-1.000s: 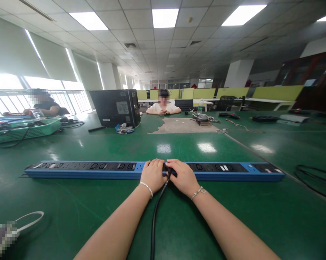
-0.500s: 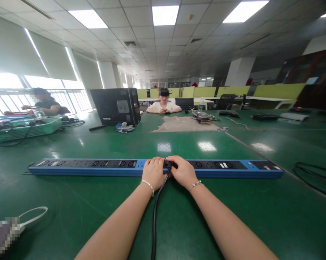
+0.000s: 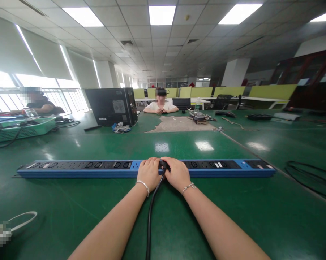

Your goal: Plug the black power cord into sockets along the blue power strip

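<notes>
A long blue power strip (image 3: 71,174) with a black socket face lies crosswise on the green table. My left hand (image 3: 150,173) is closed over the strip, left of its middle, with the fingers bent across the top. Just beside it, my right hand (image 3: 177,173) grips a black plug (image 3: 163,164) at the sockets. From the plug a thick black cord (image 3: 150,220) runs down between my forearms toward the near edge. Fingers hide most of the plug, so how deep it sits in a socket cannot be seen.
A black computer case (image 3: 111,106), gloves (image 3: 121,127) and a green basket (image 3: 24,130) stand at the back left. A coiled cable (image 3: 306,177) lies at right. One person (image 3: 161,104) sits across the table, another person (image 3: 39,103) at far left. A pale loop (image 3: 24,216) shows near left.
The whole view has shifted slightly, so strip, hands and background sit a little further left. Both hands keep their places on the strip and plug.
</notes>
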The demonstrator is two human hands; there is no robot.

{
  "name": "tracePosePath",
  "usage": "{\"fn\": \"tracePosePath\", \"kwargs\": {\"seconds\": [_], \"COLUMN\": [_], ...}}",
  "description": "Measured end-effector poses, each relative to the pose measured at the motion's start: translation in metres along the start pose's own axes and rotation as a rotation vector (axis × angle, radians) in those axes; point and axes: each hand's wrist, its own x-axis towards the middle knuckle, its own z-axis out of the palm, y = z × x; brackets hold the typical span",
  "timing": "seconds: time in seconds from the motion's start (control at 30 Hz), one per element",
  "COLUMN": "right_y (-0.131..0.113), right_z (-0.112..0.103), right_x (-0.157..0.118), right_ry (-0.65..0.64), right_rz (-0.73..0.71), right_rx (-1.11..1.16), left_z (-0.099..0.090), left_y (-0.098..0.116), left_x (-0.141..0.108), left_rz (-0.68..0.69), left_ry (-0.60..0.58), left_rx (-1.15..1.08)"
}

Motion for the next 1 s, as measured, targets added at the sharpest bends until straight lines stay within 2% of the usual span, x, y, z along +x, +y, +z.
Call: {"fn": "tracePosePath", "kwargs": {"seconds": [0.4, 0.63, 0.7, 0.8, 0.87, 1.0], "right_y": [0.000, 0.003, 0.002, 0.004, 0.012, 0.050], "right_z": [0.000, 0.003, 0.006, 0.008, 0.004, -0.023], "right_x": [0.001, -0.001, 0.001, 0.010, 0.014, 0.008], "right_ry": [-0.022, 0.025, 0.075, 0.240, 0.329, 0.353], "right_rz": [0.020, 0.030, 0.073, 0.225, 0.253, 0.222], "right_rx": [0.006, 0.082, 0.182, 0.430, 0.527, 0.426], "left_z": [0.003, 0.003, 0.003, 0.003, 0.004, 0.008], "left_y": [-0.001, 0.000, 0.000, 0.000, -0.001, -0.004], "left_x": [0.001, 0.001, 0.001, 0.001, 0.001, 0.001], "left_rz": [0.015, 0.004, 0.001, 0.001, 0.003, -0.001], "left_ry": [0.039, 0.034, 0.032, 0.031, 0.032, 0.014], "left_rx": [0.028, 0.044, 0.048, 0.055, 0.058, 0.053]}}
